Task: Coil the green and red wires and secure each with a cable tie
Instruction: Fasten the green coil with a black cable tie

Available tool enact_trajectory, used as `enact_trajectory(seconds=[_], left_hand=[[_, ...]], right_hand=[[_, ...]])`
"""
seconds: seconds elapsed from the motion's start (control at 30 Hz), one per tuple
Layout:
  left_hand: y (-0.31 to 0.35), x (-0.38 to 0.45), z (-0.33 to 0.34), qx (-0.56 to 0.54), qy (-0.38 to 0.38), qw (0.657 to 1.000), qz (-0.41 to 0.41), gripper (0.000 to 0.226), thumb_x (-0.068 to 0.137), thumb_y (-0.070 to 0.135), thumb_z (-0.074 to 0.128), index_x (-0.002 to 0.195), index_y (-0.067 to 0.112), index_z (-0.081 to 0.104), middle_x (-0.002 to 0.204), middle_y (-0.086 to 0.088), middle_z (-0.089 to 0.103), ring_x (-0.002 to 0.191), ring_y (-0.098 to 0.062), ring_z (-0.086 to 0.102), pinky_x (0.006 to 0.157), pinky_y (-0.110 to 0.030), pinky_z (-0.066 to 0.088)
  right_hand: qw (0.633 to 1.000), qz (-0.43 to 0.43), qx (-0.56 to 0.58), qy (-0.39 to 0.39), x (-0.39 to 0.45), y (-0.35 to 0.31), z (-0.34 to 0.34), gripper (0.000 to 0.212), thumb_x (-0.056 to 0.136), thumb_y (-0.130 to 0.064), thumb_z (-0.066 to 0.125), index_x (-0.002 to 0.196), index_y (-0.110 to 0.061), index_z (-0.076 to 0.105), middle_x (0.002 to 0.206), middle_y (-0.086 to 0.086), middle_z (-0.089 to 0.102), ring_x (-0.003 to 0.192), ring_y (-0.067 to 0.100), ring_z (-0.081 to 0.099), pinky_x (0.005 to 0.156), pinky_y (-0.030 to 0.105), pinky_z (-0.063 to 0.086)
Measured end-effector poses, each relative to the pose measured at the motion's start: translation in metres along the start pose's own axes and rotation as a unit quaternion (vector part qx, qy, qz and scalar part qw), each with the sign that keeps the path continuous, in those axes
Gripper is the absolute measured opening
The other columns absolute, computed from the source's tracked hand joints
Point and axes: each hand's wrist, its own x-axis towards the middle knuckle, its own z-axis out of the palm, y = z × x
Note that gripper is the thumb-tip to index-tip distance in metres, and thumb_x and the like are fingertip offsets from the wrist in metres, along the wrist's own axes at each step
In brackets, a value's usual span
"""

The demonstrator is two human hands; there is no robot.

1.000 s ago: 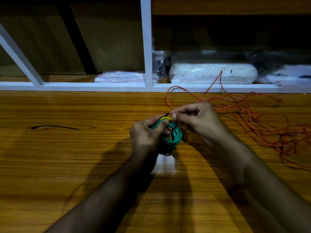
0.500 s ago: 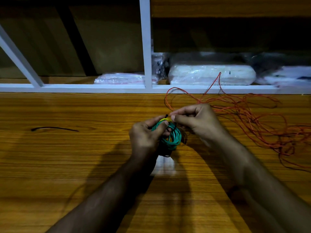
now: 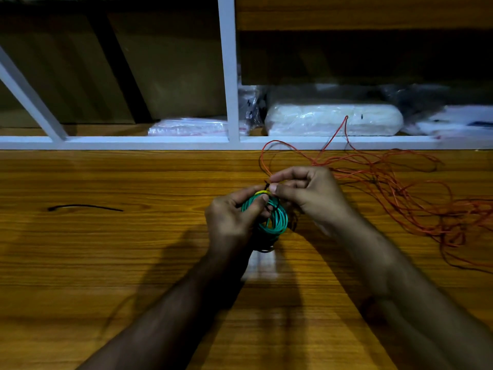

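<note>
I see the green coil [image 3: 274, 221] held just above the table [image 3: 106, 263], near its middle and a little toward the far edge. It is wound into a tight ring, with a short yellow stretch at its top. A black tie [image 3: 270, 202] runs over the top of the ring; its tip pokes up between the two thumbs.

My left hand [image 3: 230, 217] grips the coil from the left, thumb laid across the upper strands and fingers curled behind. My right hand [image 3: 306, 194] is closed in a pinch at the top of the coil, thumb and forefinger meeting on the tie's end, the other fingers curled in. I cannot tell whether the tie is already threaded through its head.

The red wire [image 3: 394, 188] lies loose on the table to the right of my right hand, a wide tangle of loops reaching to the right edge of view, with one strand arching up against the white rail [image 3: 133, 142] at the back of the table. A second black tie [image 3: 85, 207] lies flat on the table well to the left, apart from everything else.

Behind the rail sits a shelf with plastic bags [image 3: 333, 118], the largest just beyond the red wire.
</note>
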Motion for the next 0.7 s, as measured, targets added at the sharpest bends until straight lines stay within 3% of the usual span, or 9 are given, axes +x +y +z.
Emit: enact_trajectory(seconds=[0.13, 0.2, 0.4, 0.57, 0.7], left_hand=[[-0.001, 0.000, 0.000, 0.009, -0.006, 1.000, 0.008, 0.025, 0.077, 0.020, 0.073, 0.100, 0.013, 0.076, 0.071, -0.015, 0.073, 0.063, -0.020, 0.066, 0.070, -0.034, 0.055], [-0.001, 0.000, 0.000, 0.013, -0.015, 1.000, 0.015, 0.026, 0.077, 0.019, 0.073, 0.102, 0.011, 0.075, 0.073, -0.015, 0.073, 0.065, -0.019, 0.067, 0.069, -0.031, 0.054], [-0.001, -0.001, 0.001, 0.007, -0.035, 0.999, 0.021, 0.020, 0.081, 0.008, 0.074, 0.101, 0.012, 0.076, 0.078, -0.012, 0.075, 0.069, -0.018, 0.067, 0.070, -0.030, 0.054], [0.000, -0.003, 0.003, -0.031, -0.050, 0.998, -0.004, 0.020, 0.082, 0.006, 0.074, 0.099, 0.014, 0.077, 0.077, -0.015, 0.074, 0.065, -0.018, 0.066, 0.067, -0.028, 0.053], [-0.001, -0.003, 0.004, -0.065, -0.059, 0.996, -0.035, 0.027, 0.081, 0.007, 0.075, 0.107, 0.004, 0.073, 0.072, -0.019, 0.070, 0.061, -0.020, 0.062, 0.066, -0.029, 0.050]], right_hand=[[0.999, 0.039, 0.020, -0.012, 0.002, 0.000, 0.001, 0.014, 0.085, -0.004, 0.073, 0.098, -0.007, 0.071, 0.071, 0.008, 0.068, 0.048, 0.000, 0.053, 0.046, 0.013, 0.039], [0.997, 0.065, 0.039, -0.033, 0.002, 0.000, -0.002, 0.011, 0.086, -0.004, 0.071, 0.096, -0.008, 0.072, 0.063, 0.000, 0.065, 0.050, 0.003, 0.050, 0.045, 0.013, 0.036], [0.994, 0.090, 0.046, -0.031, 0.006, 0.000, -0.007, 0.007, 0.084, -0.011, 0.075, 0.078, -0.013, 0.073, 0.076, 0.013, 0.062, 0.058, 0.017, 0.045, 0.051, 0.025, 0.032], [0.995, -0.016, -0.098, 0.015, 0.006, -0.006, -0.010, 0.013, 0.081, -0.013, 0.078, 0.072, -0.020, 0.072, 0.059, -0.011, 0.065, 0.051, -0.002, 0.052, 0.050, 0.018, 0.038], [0.961, -0.113, -0.249, 0.044, 0.003, -0.018, -0.014, 0.004, 0.080, -0.021, 0.079, 0.078, -0.020, 0.076, 0.073, -0.006, 0.073, 0.067, 0.007, 0.064, 0.058, 0.019, 0.043]])
